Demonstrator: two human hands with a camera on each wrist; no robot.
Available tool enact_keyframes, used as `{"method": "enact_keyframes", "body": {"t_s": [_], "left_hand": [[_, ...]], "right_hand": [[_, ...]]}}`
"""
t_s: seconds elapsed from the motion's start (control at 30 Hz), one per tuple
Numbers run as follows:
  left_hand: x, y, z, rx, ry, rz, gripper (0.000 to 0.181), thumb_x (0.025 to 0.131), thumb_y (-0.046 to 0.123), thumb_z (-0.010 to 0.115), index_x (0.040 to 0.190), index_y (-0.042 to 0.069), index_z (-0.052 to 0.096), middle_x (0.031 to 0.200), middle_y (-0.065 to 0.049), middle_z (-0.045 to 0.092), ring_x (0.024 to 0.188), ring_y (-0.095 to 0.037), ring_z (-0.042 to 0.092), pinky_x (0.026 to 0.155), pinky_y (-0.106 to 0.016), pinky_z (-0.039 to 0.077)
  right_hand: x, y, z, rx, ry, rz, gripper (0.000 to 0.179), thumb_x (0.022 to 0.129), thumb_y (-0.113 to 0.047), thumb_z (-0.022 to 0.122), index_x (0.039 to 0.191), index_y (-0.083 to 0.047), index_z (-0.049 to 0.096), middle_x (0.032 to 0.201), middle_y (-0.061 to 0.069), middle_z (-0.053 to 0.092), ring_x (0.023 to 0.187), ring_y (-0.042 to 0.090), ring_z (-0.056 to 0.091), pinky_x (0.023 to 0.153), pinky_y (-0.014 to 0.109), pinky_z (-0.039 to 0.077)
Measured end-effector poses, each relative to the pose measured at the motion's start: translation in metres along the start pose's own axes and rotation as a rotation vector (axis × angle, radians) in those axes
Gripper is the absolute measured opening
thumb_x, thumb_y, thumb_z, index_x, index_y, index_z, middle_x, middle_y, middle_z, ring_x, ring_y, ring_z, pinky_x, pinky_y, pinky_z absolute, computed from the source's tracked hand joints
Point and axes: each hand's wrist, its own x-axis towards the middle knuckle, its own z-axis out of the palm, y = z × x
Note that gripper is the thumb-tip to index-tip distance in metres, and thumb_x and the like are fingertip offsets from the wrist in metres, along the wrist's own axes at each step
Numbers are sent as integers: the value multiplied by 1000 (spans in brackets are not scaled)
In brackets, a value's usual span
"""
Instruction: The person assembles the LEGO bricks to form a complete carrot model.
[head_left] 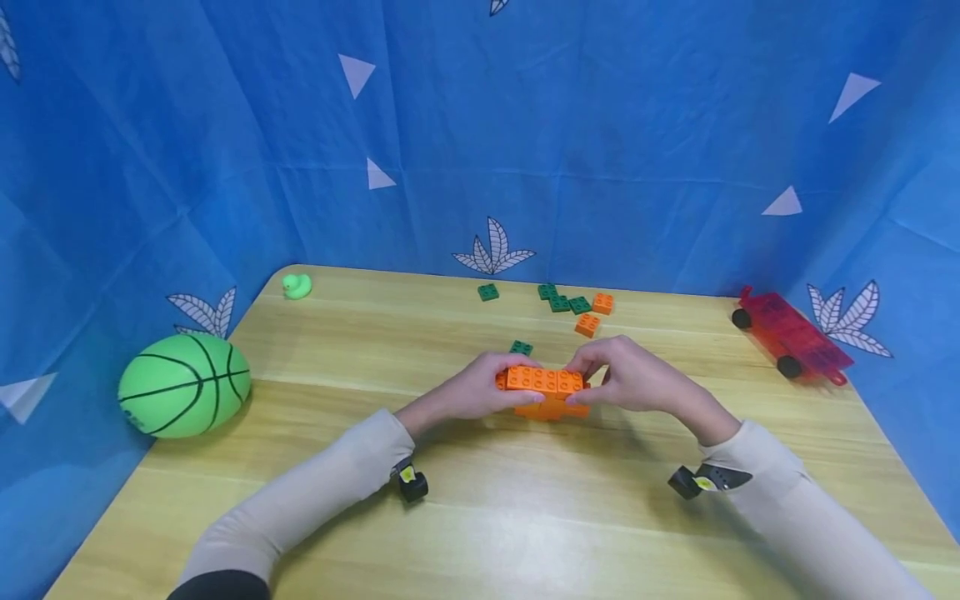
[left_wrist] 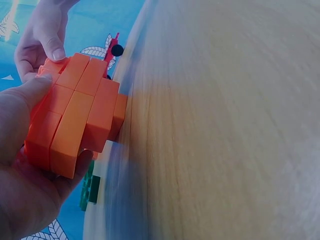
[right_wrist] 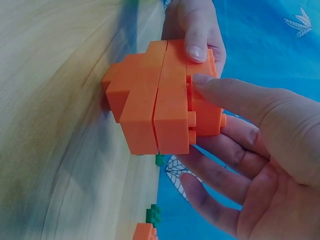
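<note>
A stepped block built of orange toy bricks [head_left: 551, 408] is held above the wooden table, studs facing up. My left hand [head_left: 487, 387] grips its left end, thumb on the near side and fingers behind. At the right end, my right hand [head_left: 637, 375] pinches the upper part between thumb and fingers. In the right wrist view, an orange brick [right_wrist: 204, 112] lies between the right thumb and fingers, with studs beside it; whether it is fully seated I cannot tell. The left wrist view shows the layered underside [left_wrist: 70, 105]. A green brick [head_left: 521, 347] lies just behind the hands.
Several green bricks [head_left: 559, 303] and two loose orange bricks [head_left: 588, 325] lie toward the table's back edge. A green ball [head_left: 185, 386] stands at the left edge, a green rubber duck [head_left: 297, 287] at the back left. A red toy car [head_left: 793, 337] sits at the right.
</note>
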Motion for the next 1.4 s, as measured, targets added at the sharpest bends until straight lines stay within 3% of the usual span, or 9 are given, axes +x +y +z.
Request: {"method": "enact_keyframes", "body": {"t_s": [0.3,0.63,0.93,1.4], "left_hand": [[0,1,0,10,5,4,42,95,29,75,133,12,66,117,-3,71,92,-16,65,81,-24,59],[1,-1,2,-2,-2,9,41,95,28,76,131,13,67,116,-2,71,93,-16,65,82,-25,59],[-1,0,0,-11,-1,-18,43,94,29,76,133,12,66,114,-3,71,92,-17,65,81,-26,59],[-1,0,0,-38,-6,3,41,95,28,76,132,12,67,117,-4,72,94,-16,66,83,-26,60]], "right_hand": [[2,0,-1,4,-14,10,23,84,-27,86,101,-14,77,93,-5,78,90,13,72,72,22,59],[2,-1,-3,-2,-52,34,20,84,-24,86,99,-15,78,92,-6,77,85,8,70,83,43,62],[4,-6,-4,-47,-45,20,18,82,-22,87,96,-16,79,89,-7,77,81,7,70,77,31,61],[5,-8,-2,-58,-46,14,18,82,-20,88,96,-15,79,89,-6,77,81,7,71,82,45,62]]}}
